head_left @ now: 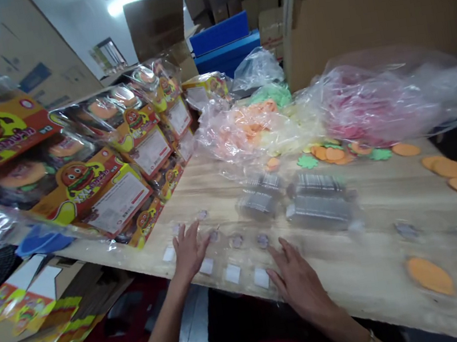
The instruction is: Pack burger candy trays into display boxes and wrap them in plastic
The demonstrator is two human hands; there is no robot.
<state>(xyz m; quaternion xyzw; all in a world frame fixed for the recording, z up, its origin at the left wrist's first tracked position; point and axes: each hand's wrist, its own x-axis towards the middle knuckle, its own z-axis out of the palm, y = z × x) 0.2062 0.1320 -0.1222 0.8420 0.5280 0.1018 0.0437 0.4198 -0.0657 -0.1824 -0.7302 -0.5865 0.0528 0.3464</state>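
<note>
My left hand (190, 253) reaches over the front edge of the table with its fingers spread, beside a small white square (206, 266). My right hand (298, 278) is low over the table, thumb and fingers apart, close to another white square (261, 277) and a small greyish disc (262, 240). Neither hand visibly holds anything. Several such squares and discs lie in rows along the edge; they seem to belong to clear plastic pieces, too blurred to name. Behind them stand two stacks of clear plastic pieces (322, 202).
Packed burger-print display boxes (113, 198) line the left side. Clear bags of pink pieces (366, 94) and orange pieces (247, 124) lie at the back, with loose orange discs (445, 167) before them. More orange pieces (429, 276) lie right. A large carton (376, 9) stands behind.
</note>
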